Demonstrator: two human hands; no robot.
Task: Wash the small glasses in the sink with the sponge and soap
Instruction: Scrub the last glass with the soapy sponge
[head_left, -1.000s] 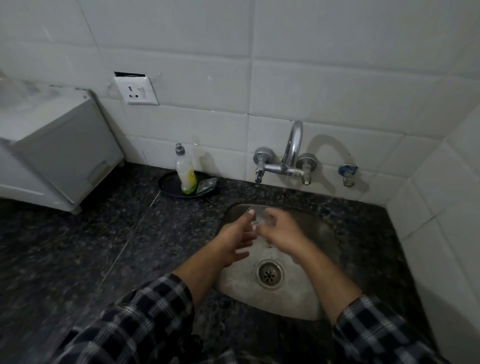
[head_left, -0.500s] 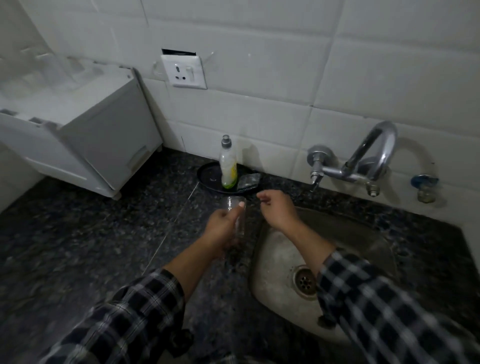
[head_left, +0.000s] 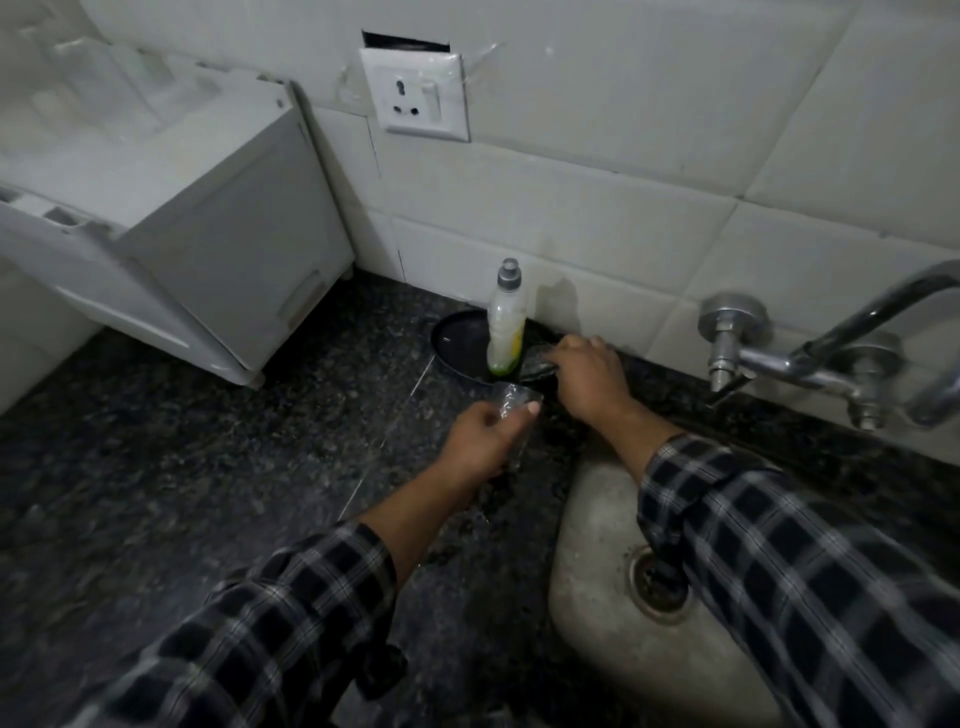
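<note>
My left hand (head_left: 480, 439) grips a small clear glass (head_left: 511, 408) over the dark counter, just left of the steel sink (head_left: 597, 545). My right hand (head_left: 584, 376) reaches onto the black dish (head_left: 457, 345) by the wall, its fingers curled on the dark sponge (head_left: 537, 364). The soap bottle (head_left: 505, 322), clear with yellow-green liquid, stands upright on that dish, right beside the sponge. My right hand hides most of the sponge.
A chrome tap (head_left: 810, 353) sticks out of the tiled wall above the sink, with the drain (head_left: 657, 584) below my right sleeve. A white appliance (head_left: 171, 208) stands on the granite counter (head_left: 182, 467) at the left. A wall socket (head_left: 415, 98) sits above the dish.
Both hands left the sink with the glass. My left hand carried it over the counter; my right hand let go and reached to the sponge on the dish. The view swung left.
</note>
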